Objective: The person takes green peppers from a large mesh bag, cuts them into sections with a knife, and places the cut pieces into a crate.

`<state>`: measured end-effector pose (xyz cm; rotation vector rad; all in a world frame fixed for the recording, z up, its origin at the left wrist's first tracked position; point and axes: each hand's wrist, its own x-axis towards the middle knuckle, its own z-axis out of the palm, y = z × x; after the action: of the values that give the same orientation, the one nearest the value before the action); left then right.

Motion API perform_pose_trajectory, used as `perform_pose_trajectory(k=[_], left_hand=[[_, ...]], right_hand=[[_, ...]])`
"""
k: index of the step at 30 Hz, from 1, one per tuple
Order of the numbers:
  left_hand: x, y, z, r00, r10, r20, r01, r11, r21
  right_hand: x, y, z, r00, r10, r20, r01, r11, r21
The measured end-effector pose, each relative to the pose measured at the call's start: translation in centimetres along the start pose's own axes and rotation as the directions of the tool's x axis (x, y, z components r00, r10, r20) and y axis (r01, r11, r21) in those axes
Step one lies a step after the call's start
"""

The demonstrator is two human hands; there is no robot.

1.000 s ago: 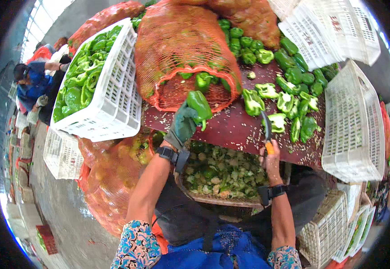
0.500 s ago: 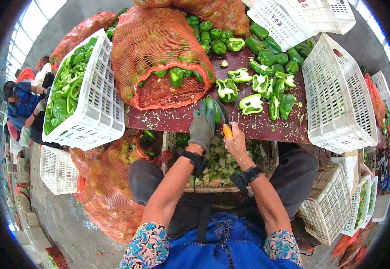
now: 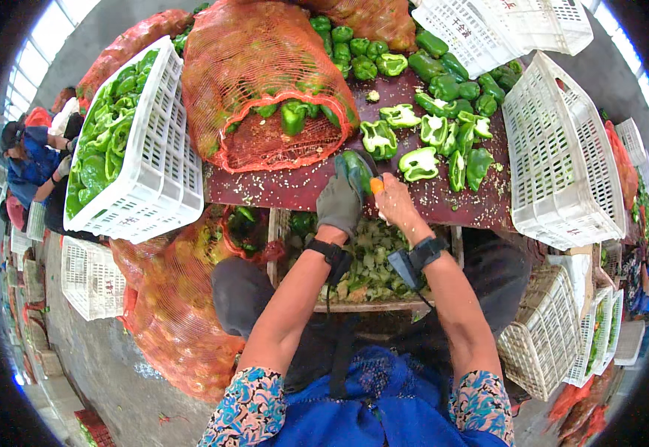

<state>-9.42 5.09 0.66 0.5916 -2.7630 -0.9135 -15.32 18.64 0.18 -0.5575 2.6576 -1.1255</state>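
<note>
In my left hand, which wears a grey glove, is a green bell pepper, above the near edge of the dark red tabletop. My bare right hand grips a knife by its orange handle. The blade is against the pepper's right side; how deep it sits cannot be made out. Just beyond my hands lie halved peppers, cut faces showing white pith. Whole peppers are heaped behind them. An orange mesh sack lies at the left, its mouth toward me with a few peppers inside.
A white crate of cut peppers stands at the left, another white crate at the right. Below the table edge is a bin of green trimmings. A full mesh sack leans by my left knee. A co-worker sits far left.
My right hand has come in closer to the left, turning the knife against the pepper. The pepper has tilted a little. The whole view has shifted slightly.
</note>
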Motion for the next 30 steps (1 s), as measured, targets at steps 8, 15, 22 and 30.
perform_pose_trajectory(k=[8, 15, 22, 30], left_hand=[[-0.3, -0.3, 0.8, 0.996, 0.024, -0.083, -0.025, 1.000, -0.009], [-0.2, 0.2, 0.1, 0.999, -0.023, -0.024, 0.022, 0.998, -0.056], [-0.8, 0.8, 0.0, 0.999, 0.023, -0.028, -0.025, 0.997, -0.067], [-0.6, 2.7, 0.4, 0.992, 0.078, -0.104, -0.067, 0.993, 0.099]], right_hand=[[4.3, -1.1, -2.6, 0.974, 0.080, 0.213, -0.008, 0.949, -0.317], [0.8, -1.5, -2.2, 0.882, 0.177, 0.437, -0.185, 0.982, -0.023], [-6.3, -1.9, 2.2, 0.991, 0.127, -0.031, -0.131, 0.964, -0.231], [-7.5, -2.4, 2.6, 0.986, 0.161, -0.048, -0.168, 0.949, -0.268]])
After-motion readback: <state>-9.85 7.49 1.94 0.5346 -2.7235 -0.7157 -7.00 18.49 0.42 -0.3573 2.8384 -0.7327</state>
